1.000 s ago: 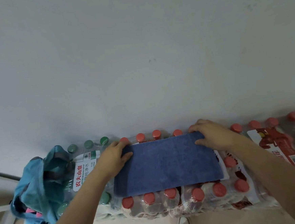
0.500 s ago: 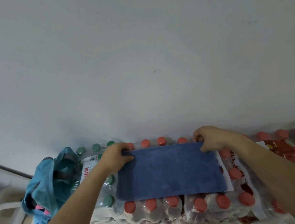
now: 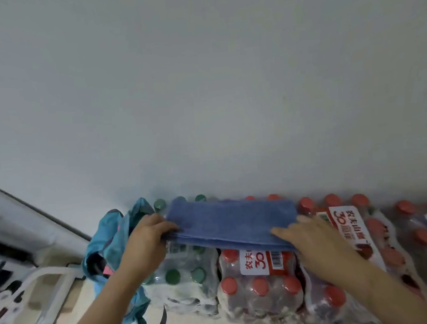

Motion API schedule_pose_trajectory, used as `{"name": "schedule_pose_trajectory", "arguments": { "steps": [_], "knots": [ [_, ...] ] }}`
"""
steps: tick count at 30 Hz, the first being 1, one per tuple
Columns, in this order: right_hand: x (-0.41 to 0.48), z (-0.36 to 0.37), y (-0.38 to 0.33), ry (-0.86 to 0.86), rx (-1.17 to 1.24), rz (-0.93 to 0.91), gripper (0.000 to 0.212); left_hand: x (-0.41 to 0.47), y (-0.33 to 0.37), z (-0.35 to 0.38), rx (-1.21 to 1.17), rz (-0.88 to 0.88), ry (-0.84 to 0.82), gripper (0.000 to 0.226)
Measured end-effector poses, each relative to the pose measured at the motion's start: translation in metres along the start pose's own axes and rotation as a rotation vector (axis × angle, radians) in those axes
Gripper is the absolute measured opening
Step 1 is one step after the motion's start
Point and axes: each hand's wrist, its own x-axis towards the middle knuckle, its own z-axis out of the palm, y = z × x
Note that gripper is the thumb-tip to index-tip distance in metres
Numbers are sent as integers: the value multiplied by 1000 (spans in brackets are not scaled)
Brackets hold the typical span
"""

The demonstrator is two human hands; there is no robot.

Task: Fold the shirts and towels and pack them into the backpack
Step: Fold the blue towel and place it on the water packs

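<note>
The folded blue towel (image 3: 232, 219) lies as a narrow band across the bottle packs (image 3: 258, 288) in the lower centre of the frame. The left hand (image 3: 147, 240) pinches its left end, thumb on top. The right hand (image 3: 312, 235) rests flat on its right end, fingers straight. The teal backpack (image 3: 106, 247) stands at lower left, just beside the packs.

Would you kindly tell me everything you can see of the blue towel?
The towel is blue, soft, terry-like cloth, folded into a long narrow band with stacked layers showing along its near edge. It lies across the bottle packs, close to the wall. The left hand grips its left end; the right hand rests straight-fingered on its right near corner.
</note>
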Motion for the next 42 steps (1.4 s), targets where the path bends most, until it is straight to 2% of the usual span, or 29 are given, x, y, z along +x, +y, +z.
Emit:
{"name": "schedule_pose_trajectory", "arguments": {
  "steps": [2, 4, 6, 8, 10, 12, 14, 16, 19, 22, 25, 27, 29, 31, 33, 36, 38, 40, 42],
  "knots": [
    [-3, 12, -16, -246, -60, 66, 78, -22, -11, 15, 43, 94, -118, 56],
    [-7, 14, -23, -356, -26, 137, 69, -35, -20, 23, 25, 112, -169, 58],
    [-4, 2, -29, -450, 54, 261, 70, -38, -26, 24, -6, 107, -189, 54],
    [8, -5, -40, -366, 64, 334, 77, -33, -28, 22, -106, 38, -199, 48],
    [24, -2, -65, -195, 194, 380, 98, -26, -28, 24, -184, -146, -215, 39],
    [42, 13, -90, -140, 290, 385, 115, -20, -25, 29, -128, -271, -166, 28],
    [62, 32, -111, -140, 265, 403, 110, -16, -17, 37, -51, -318, -145, 36],
    [77, 51, -127, -148, 193, 435, 94, -12, -9, 41, -50, -358, -164, 42],
    [83, 72, -134, -125, 122, 497, 72, -4, -3, 43, -149, -474, -220, 35],
    [81, 84, -134, -94, 89, 496, 68, 2, -1, 43, -251, -557, -260, 18],
    [81, 83, -135, -76, 81, 483, 69, 3, 2, 41, -288, -552, -224, 18],
    [83, 84, -135, -82, 83, 474, 70, 1, 4, 38, -439, -597, -154, 16],
    [85, 86, -135, -112, 107, 478, 70, -3, 2, 33, -753, -663, -87, 22],
    [87, 88, -137, -95, 123, 452, 72, -7, -5, 25, -965, -673, -1, 42],
    [89, 84, -138, -104, 164, 381, 83, -9, -12, 16, -1044, -636, 27, 62],
    [91, 66, -137, -194, 393, 399, 94, -6, -17, 6, -969, -537, -43, 62],
    [88, 50, -135, -133, 617, 466, 85, -1, -13, -2, -903, -488, -78, 55],
    [85, 28, -139, -25, 1027, 536, 67, 5, -3, -11, -796, -398, -105, 53],
    [82, 2, -146, 40, 1535, 562, 47, 11, 18, -17, -612, -234, -137, 63]
  ]
}}
